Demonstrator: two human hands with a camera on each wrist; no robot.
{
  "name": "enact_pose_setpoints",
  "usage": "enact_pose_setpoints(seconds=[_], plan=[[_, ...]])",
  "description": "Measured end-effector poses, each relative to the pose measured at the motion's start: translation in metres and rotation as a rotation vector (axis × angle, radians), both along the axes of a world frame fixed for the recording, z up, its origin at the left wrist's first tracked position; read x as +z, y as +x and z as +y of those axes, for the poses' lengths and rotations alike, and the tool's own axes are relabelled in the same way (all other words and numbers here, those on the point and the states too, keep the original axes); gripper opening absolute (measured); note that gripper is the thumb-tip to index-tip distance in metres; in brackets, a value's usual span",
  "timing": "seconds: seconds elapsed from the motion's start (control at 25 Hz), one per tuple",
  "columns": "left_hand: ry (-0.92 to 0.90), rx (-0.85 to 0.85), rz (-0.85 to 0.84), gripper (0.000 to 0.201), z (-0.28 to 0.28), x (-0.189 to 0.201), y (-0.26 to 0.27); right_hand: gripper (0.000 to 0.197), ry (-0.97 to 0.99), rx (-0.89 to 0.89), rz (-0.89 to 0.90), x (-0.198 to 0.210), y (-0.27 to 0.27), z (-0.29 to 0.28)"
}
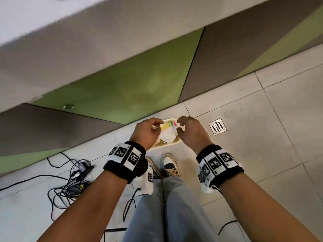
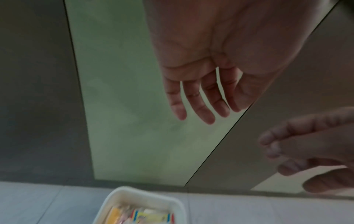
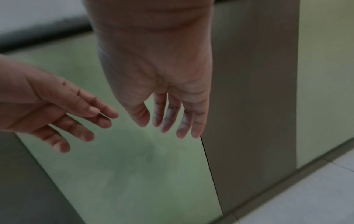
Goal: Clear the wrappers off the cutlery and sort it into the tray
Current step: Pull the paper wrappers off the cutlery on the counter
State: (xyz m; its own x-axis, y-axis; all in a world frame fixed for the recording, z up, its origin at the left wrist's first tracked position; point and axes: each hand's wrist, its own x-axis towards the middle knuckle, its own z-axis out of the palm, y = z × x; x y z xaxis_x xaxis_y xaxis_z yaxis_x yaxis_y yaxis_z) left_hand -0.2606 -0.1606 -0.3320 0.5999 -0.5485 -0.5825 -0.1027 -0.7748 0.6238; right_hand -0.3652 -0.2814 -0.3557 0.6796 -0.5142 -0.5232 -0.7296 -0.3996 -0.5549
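Head view shows a cream bin (image 1: 170, 145) on the tiled floor (image 1: 262, 119) just ahead of the person's shoes (image 1: 170, 165), with crumpled white wrappers (image 1: 168, 135) and yellow and striped packaging piled inside. No cutlery and no sorting tray show in any view, so where they sit cannot be told. Judging by that, the step in hand is wrapper disposal. Both hands hang above the bin with nothing in them: the left hand (image 1: 146, 132) has loosely curled fingers, and the right hand (image 1: 191, 132) is likewise relaxed, thumb and fingers parted. They are near each other but apart. Left wrist view confirms straight, empty fingers (image 2: 193, 98) over the bin's rim (image 2: 141, 195), with coloured packets below. Right wrist view shows the same slack, empty palm (image 3: 159, 68). Next move likely calls for turning back to the counter (image 1: 52, 32) above the green and grey cabinet fronts (image 1: 122, 84) to fetch another wrapped piece. Cables (image 1: 70, 180) lie tangled at left, and a floor drain (image 1: 217, 126) sits to the right
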Motion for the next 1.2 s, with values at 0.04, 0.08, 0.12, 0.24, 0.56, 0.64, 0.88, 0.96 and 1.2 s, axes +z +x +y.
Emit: enact_pose_setpoints(seconds=[0.04, 0.08, 0.12, 0.24, 0.56, 0.64, 0.88, 0.96, 1.2], plan=[[-0.028, -0.007, -0.018, 0.025, -0.005, 0.030, -0.002, 0.029, -0.029, 0.002, -0.031, 0.028, 0.003, -0.002], [-0.060, -0.017, -0.039, 0.025, -0.009, 0.054, -0.004, 0.029, -0.052, -0.001, -0.052, 0.050, 0.006, -0.005], [-0.097, -0.021, -0.072, 0.025, -0.011, 0.084, -0.005, 0.029, -0.068, 0.005, -0.079, 0.079, 0.011, -0.007], [-0.173, -0.089, -0.188, 0.029, -0.015, 0.170, -0.003, 0.027, -0.069, 0.036, -0.226, 0.165, 0.032, -0.012], [-0.367, 0.226, -0.459, 0.022, 0.011, 0.315, 0.059, 0.026, -0.170, 0.084, -0.526, 0.325, 0.084, -0.020], [-0.369, 0.275, -0.501, 0.024, 0.021, 0.334, 0.078, 0.026, -0.210, 0.083, -0.545, 0.344, 0.100, -0.024], [-0.166, 0.315, -0.629, 0.031, 0.036, 0.341, 0.149, 0.027, -0.266, 0.093, -0.476, 0.351, 0.156, -0.036], [-0.045, 0.261, -0.652, 0.037, 0.038, 0.332, 0.171, 0.029, -0.300, 0.107, -0.427, 0.346, 0.175, -0.039], [0.080, 0.127, -0.648, 0.058, 0.029, 0.319, 0.220, 0.049, -0.428, 0.124, -0.249, 0.331, 0.215, -0.051]])
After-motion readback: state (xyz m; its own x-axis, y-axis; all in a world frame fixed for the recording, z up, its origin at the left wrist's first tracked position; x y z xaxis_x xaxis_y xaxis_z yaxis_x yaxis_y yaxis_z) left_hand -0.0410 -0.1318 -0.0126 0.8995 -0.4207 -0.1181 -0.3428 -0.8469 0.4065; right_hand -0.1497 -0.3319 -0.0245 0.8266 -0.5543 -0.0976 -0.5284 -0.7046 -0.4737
